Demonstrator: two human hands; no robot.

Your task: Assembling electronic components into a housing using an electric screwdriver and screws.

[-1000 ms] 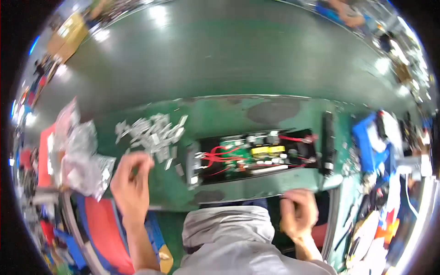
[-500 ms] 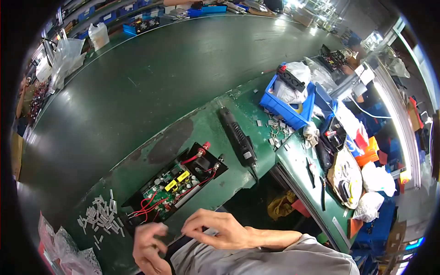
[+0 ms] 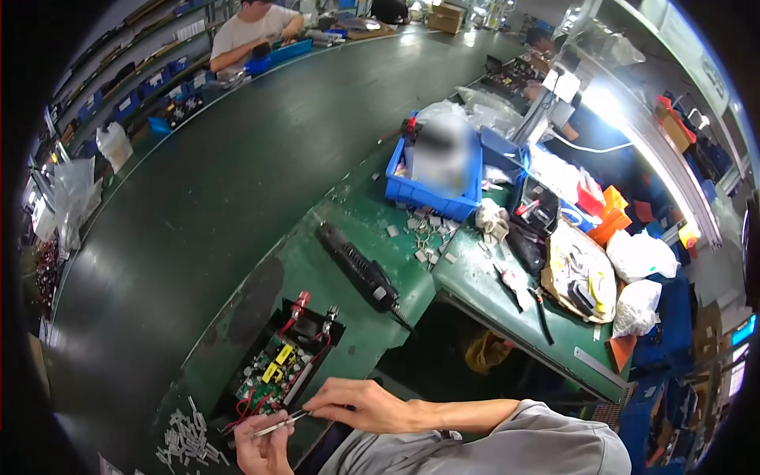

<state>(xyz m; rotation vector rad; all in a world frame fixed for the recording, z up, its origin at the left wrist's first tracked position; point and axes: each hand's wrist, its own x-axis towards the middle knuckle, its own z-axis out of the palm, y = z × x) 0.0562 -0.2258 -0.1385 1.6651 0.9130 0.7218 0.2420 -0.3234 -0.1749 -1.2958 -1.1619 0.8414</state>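
My left hand (image 3: 265,445) is closed at the lower edge of the open black case, pinching a thin pale strip (image 3: 274,428). My right hand (image 3: 358,404) comes in from the right, its fingertips pinched on a small, thin dark piece (image 3: 298,414) that meets or overlaps the strip; its kind is too small to tell. Just beyond my hands lies the black case (image 3: 326,342), holding a green circuit board (image 3: 260,370) with yellow components, red wires and a red terminal (image 3: 300,303). My left hand hides the case's near end.
Left of the case lies a pile of small pale strips (image 3: 190,438). A black electric screwdriver (image 3: 360,267) rests beyond it. Farther off stand a blue bin (image 3: 434,199) and scattered metal clips (image 3: 428,237). Bags and tools crowd the right bench. Another person (image 3: 257,36) sits across the long table.
The view has swung, so the bench sits farther left and the person across shows. My hands have come together; a thin strip and a dark piece now show between their fingers.
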